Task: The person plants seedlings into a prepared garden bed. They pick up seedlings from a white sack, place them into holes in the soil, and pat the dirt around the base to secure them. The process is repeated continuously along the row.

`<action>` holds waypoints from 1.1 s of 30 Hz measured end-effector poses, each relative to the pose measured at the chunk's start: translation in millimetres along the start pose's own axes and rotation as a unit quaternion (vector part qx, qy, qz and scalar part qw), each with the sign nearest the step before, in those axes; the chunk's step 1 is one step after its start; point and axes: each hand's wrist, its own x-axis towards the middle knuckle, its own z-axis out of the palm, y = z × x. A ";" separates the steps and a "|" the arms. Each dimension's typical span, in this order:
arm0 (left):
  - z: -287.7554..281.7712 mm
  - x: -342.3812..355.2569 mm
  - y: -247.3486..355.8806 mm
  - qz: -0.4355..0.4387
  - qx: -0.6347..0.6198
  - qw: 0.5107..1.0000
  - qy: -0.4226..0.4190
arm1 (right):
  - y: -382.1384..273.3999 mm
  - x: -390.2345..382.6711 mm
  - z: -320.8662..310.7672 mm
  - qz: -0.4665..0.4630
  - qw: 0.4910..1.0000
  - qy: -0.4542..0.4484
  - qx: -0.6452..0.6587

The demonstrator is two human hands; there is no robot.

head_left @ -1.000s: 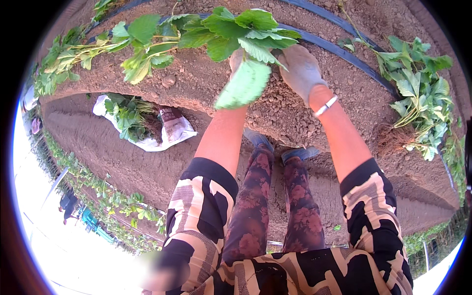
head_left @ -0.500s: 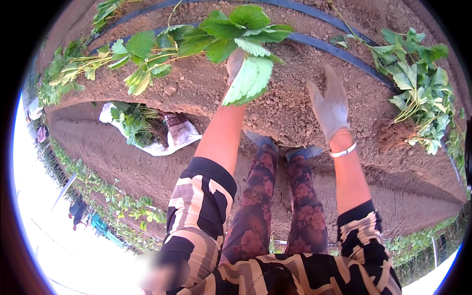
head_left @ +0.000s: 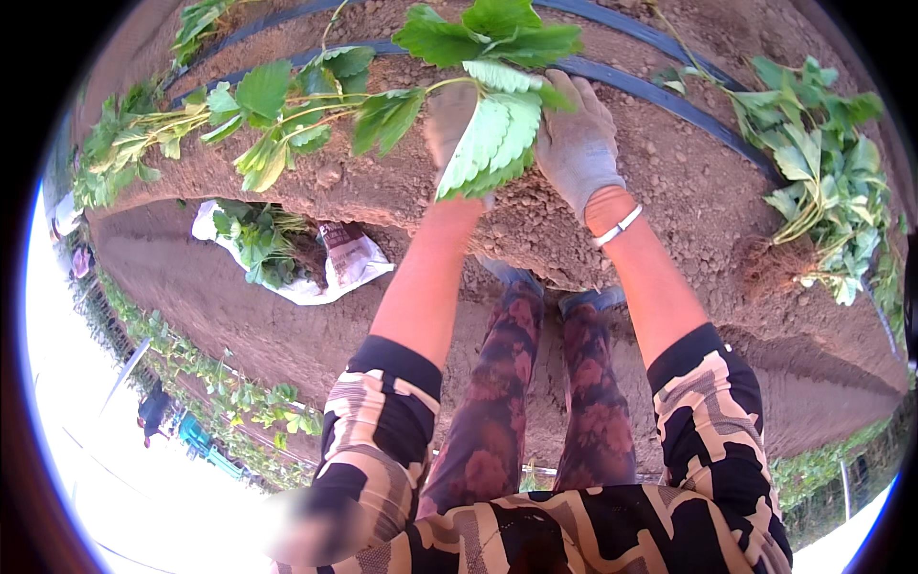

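So closest to you are your floral trousers [head_left: 486, 411] and blue-grey shoes [head_left: 598, 299], right at the foot of the soil ridge [head_left: 660, 210]. Off to your left, a white bag [head_left: 352, 273] with leafy plants poking out sits in the furrow. Ahead, the strawberry plant [head_left: 494, 139] is between your gloved hands: its drooping front leaf slants from far right to near left. It overlaps your left hand [head_left: 448, 129], so that one's nearer, though your right hand [head_left: 579, 143] is just beside the leaf's right edge. Right fingers look close together, but can't tell if either hand's gripping; leaves hide your left fingers and the plant's base. Bare-root bundle [head_left: 822, 196] lies well right. Just beyond your hands runs the dark hose [head_left: 669, 103].
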 end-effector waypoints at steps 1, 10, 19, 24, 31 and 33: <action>11.8 2.5 10.2 -0.039 0.015 0.999 -0.023 | -0.3 4.1 8.4 -0.002 0.998 -0.026 -0.054; -72.8 -70.4 -38.9 -0.111 -0.311 0.934 0.138 | 40.0 -6.3 -32.5 -0.142 0.990 0.002 0.020; 22.3 -282.8 -270.3 -0.528 0.081 0.798 -0.280 | 105.3 -47.0 -31.3 0.073 0.982 -0.170 -0.048; 35.6 -380.5 -378.8 -0.405 0.106 0.805 -0.420 | 78.2 -65.0 14.9 0.109 0.978 -0.180 -0.015; 55.0 -379.8 -223.8 -0.464 -0.118 0.830 -0.287 | 79.0 -66.8 -12.4 0.076 0.972 -0.070 -0.210; 34.8 -421.5 -201.4 -0.424 -0.077 0.860 -0.273 | 58.7 -53.9 -24.0 0.074 0.986 -0.088 -0.116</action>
